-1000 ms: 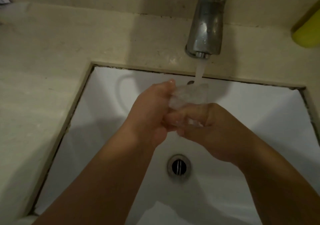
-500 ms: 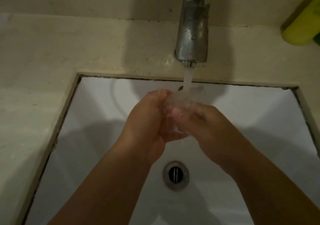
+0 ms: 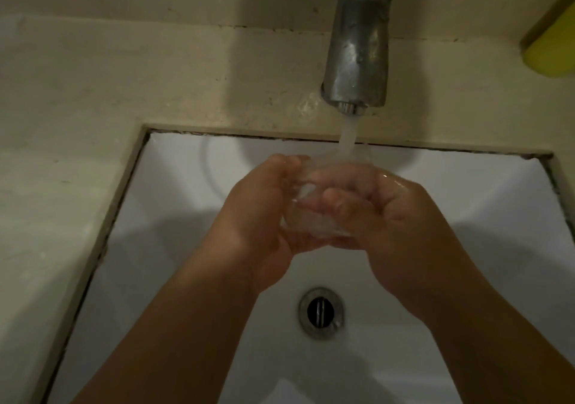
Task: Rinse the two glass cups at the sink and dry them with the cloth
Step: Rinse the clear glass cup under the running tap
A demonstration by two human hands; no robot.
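A clear glass cup (image 3: pixel 314 217) is held between both hands over the white sink (image 3: pixel 174 192), right under the running water (image 3: pixel 347 136) from the metal tap (image 3: pixel 357 45). My left hand (image 3: pixel 258 217) wraps the cup's left side. My right hand (image 3: pixel 401 220) grips its right side, with fingers curled over the rim and partly inside. Water falls onto the cup and my right fingers. Only one cup is in view; no cloth is visible.
The drain (image 3: pixel 321 312) lies below my hands in the basin. A beige stone counter (image 3: pixel 68 129) surrounds the sink on the left and back. A yellow bottle (image 3: pixel 553 49) stands at the back right corner.
The view has shifted so the tap and hands sit further left and lower. My right fingers have worked further over the cup's rim while both hands keep it under the stream.
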